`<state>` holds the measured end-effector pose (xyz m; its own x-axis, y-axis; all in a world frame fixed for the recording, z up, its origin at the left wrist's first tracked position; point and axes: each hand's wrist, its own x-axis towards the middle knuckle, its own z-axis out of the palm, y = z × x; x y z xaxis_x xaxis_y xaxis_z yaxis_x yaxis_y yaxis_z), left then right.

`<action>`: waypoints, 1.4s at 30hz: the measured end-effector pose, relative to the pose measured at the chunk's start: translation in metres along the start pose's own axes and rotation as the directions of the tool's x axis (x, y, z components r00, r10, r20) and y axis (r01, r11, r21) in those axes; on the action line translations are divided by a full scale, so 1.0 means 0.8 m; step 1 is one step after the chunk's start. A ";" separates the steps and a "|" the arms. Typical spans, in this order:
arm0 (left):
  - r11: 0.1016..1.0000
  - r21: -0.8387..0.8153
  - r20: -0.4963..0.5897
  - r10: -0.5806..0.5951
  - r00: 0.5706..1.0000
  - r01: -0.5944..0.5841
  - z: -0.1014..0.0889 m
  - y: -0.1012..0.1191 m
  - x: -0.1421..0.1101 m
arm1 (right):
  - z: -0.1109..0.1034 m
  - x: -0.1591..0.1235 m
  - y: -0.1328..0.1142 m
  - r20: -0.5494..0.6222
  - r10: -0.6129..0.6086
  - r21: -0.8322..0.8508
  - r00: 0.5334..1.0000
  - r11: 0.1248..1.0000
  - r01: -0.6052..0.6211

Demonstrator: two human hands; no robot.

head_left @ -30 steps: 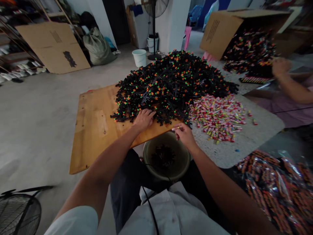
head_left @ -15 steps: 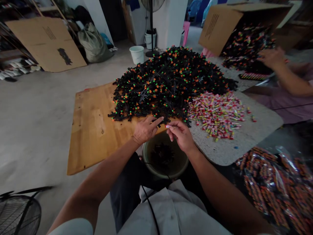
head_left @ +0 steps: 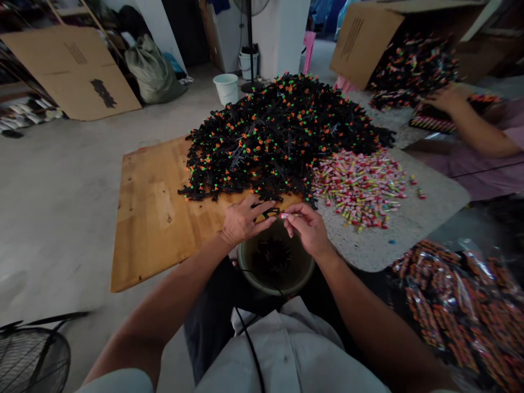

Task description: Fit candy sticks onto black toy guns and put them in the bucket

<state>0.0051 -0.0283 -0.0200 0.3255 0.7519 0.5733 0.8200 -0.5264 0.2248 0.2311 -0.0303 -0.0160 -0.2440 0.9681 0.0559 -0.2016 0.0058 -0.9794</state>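
Observation:
My left hand [head_left: 242, 222] pinches a small black plastic piece [head_left: 271, 212] at the near edge of the wooden board [head_left: 155, 218]. My right hand [head_left: 308, 229] is closed on a small pink wrapped stick [head_left: 284, 216], its tip almost touching the black piece. Both hands hover over a round dark bucket [head_left: 305, 266] holding several black pieces. Behind the hands lies a big heap of black pieces with orange and green tips [head_left: 282, 136]. A spread of small pink and yellow wrapped sticks [head_left: 360, 185] lies to the right of it.
Another person's arm [head_left: 466, 123] reaches into colourful packs by an open cardboard box [head_left: 364, 38] at the far right. Clear bags of finished items [head_left: 458, 305] sit at my right. A floor fan [head_left: 33, 355] lies at the lower left; a white bucket [head_left: 226, 87] stands behind.
My left hand left the heap with a black piece and came back over the bucket. My right hand moved in to meet it with the pink stick.

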 end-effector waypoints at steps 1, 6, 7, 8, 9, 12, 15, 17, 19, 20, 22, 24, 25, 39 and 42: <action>1.000 -0.010 0.007 -0.010 1.000 0.010 0.000 0.001 0.000 | 0.001 -0.001 -0.003 0.002 0.000 -0.007 1.000 1.000 0.000; 1.000 -0.010 -0.003 -0.015 1.000 0.015 -0.001 0.004 -0.003 | 0.003 -0.004 -0.013 0.025 -0.017 -0.034 1.000 0.999 0.017; 1.000 -0.008 -0.006 -0.012 1.000 0.012 -0.001 0.004 -0.004 | 0.003 -0.005 -0.014 0.023 -0.017 -0.036 1.000 0.999 0.018; 1.000 -0.008 -0.006 -0.008 1.000 0.008 -0.002 0.005 -0.004 | 0.004 -0.005 -0.014 0.023 -0.016 -0.038 1.000 0.999 0.017; 1.000 -0.012 -0.009 -0.006 1.000 0.006 -0.002 0.006 -0.004 | 0.005 -0.006 -0.015 0.022 -0.014 -0.042 1.000 0.999 0.015; 0.999 -0.038 -0.021 0.008 1.000 -0.008 -0.004 0.009 -0.003 | 0.009 -0.010 -0.015 -0.002 -0.012 -0.081 1.000 0.997 0.011; 0.995 -0.097 -0.037 -0.006 0.999 0.002 -0.004 0.014 -0.005 | 0.010 -0.014 -0.013 -0.033 -0.040 -0.180 0.999 0.983 0.034; 0.988 -0.144 -0.032 -0.052 0.998 0.047 -0.002 0.020 -0.008 | 0.008 -0.016 -0.011 -0.023 -0.084 -0.248 0.996 0.966 0.076; 0.977 -0.177 -0.018 -0.120 0.993 0.115 -0.001 0.026 -0.011 | 0.006 -0.017 -0.009 0.013 -0.107 -0.262 0.994 0.959 0.106; 0.971 -0.190 -0.010 -0.151 0.989 0.146 0.000 0.029 -0.012 | 0.004 -0.018 -0.009 0.032 -0.103 -0.248 0.994 0.963 0.108; 0.959 -0.210 0.000 -0.196 0.981 0.192 0.000 0.034 -0.014 | 0.002 -0.019 -0.009 0.052 -0.087 -0.211 0.995 0.973 0.096; 0.953 -0.217 -0.001 -0.218 0.976 0.212 -0.002 0.038 -0.013 | 0.002 -0.020 -0.011 0.038 -0.090 -0.198 0.995 0.976 0.095; 0.954 -0.215 0.000 -0.215 0.977 0.210 -0.004 0.039 -0.012 | 0.002 -0.020 -0.012 0.031 -0.096 -0.202 0.995 0.974 0.101; 0.961 -0.277 0.266 0.097 0.959 -0.020 0.004 0.005 -0.022 | -0.069 -0.012 0.005 0.351 0.242 -0.527 0.905 0.849 -0.023; 0.988 -0.152 0.193 0.004 0.981 0.026 0.027 -0.017 0.000 | -0.102 0.011 0.011 0.015 0.087 -0.716 0.996 0.697 -0.049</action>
<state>0.0044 -0.0126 -0.0403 0.4131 0.8123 0.4117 0.7469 -0.5609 0.3572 0.3044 -0.0013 -0.0401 -0.2752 0.9610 -0.0261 0.5506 0.1353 -0.8237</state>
